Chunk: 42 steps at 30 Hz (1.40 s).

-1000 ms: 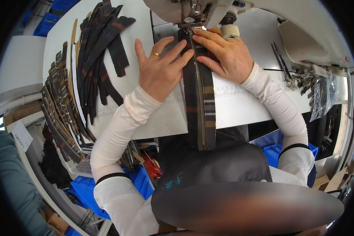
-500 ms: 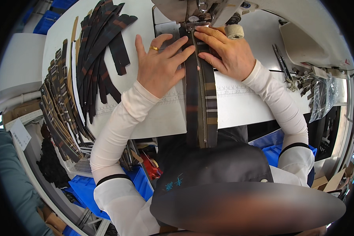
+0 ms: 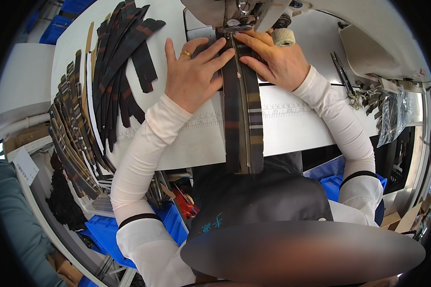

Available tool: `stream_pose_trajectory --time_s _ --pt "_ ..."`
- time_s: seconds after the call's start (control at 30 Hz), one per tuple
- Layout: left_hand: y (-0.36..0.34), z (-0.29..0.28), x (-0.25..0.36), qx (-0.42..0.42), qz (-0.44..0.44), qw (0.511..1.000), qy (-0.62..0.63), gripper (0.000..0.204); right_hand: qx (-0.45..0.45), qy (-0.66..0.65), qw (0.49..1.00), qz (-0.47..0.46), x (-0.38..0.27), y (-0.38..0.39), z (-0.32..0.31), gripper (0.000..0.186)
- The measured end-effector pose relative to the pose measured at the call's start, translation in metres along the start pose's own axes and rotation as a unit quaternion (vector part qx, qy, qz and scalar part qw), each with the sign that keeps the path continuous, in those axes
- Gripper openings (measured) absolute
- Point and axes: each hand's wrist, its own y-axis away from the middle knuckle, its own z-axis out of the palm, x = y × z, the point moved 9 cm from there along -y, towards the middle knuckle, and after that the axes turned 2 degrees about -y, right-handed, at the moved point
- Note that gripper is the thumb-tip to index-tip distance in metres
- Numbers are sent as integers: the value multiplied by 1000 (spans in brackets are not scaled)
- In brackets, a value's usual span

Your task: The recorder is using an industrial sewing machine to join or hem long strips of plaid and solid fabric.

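Under the sewing machine's presser foot (image 3: pixel 232 29) runs a long metal zipper (image 3: pixel 243 103), flanked by a dark fabric strip (image 3: pixel 232 124) on the left and a striped plaid strip (image 3: pixel 256 115) on the right. The near end hangs over the table edge towards my lap. My left hand (image 3: pixel 194 71) lies with fingers spread, its fingertips on the dark strip. On the other side, my right hand (image 3: pixel 278 60) rests on the plaid strip, thumb and forefinger extended and apart, the forefinger close to the presser foot. Its other fingers are partly hidden.
Dark fabric strips (image 3: pixel 122 57) lie heaped at the left, beside a row of plaid strips (image 3: pixel 76 115). A ruler scale (image 3: pixel 287 111) crosses the table. At the right are scissors (image 3: pixel 342 71) and a clear plastic bag (image 3: pixel 395 117). Blue bins (image 3: pixel 107 237) stand below.
The zipper and its strips have slid a little away from me, under the presser foot; their near end sits higher. Both hands stay on the strips with only slight shifts.
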Motion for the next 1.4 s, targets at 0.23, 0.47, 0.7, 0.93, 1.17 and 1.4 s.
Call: stream_pose_trajectory --time_s 0.23,0.47,0.7,0.93,1.17,1.4 --pt "0 1 -1 2 -2 1000 13 45 51 -75 994 -54 -3 3 -14 46" --pt "1 1 -2 2 0 1000 11 44 4 16 999 -29 -11 4 -6 56" --pt "0 2 -2 1 0 1000 13 44 21 -446 837 318 47 28 17 20" --pt "0 2 -3 2 -5 1000 13 42 29 -603 694 394 54 15 34 25" --pt "-1 2 -3 6 -5 1000 13 43 34 -586 723 366 53 10 31 23" --pt "-2 3 -6 3 -4 1000 5 45 13 -531 763 369 55 7 32 21"
